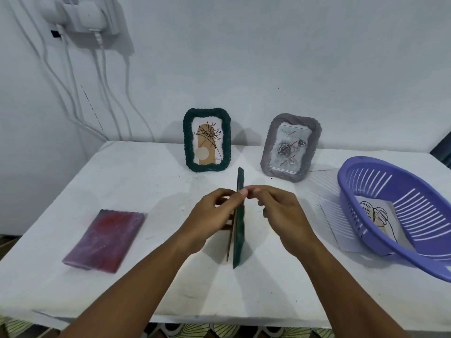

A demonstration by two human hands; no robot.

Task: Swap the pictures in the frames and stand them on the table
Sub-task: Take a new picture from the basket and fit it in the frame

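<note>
A dark green frame [239, 230] stands edge-on at the middle of the white table [146, 172], its brown back panel facing left. My left hand [214, 215] grips it from the left, fingers on the back panel and top edge. My right hand [280, 213] pinches the frame's top edge from the right. At the back stand a second green frame [207, 140] with a leaf drawing and a grey frame [290, 147] with a rose picture. A purple-red frame [105, 237] lies flat at the left.
A purple slotted basket [400, 215] sits at the right edge, holding a loose leaf-line picture [378, 215]; white paper lies under it. Chargers and white cables [97, 69] hang on the wall at the back left. The table's front edge is close to me.
</note>
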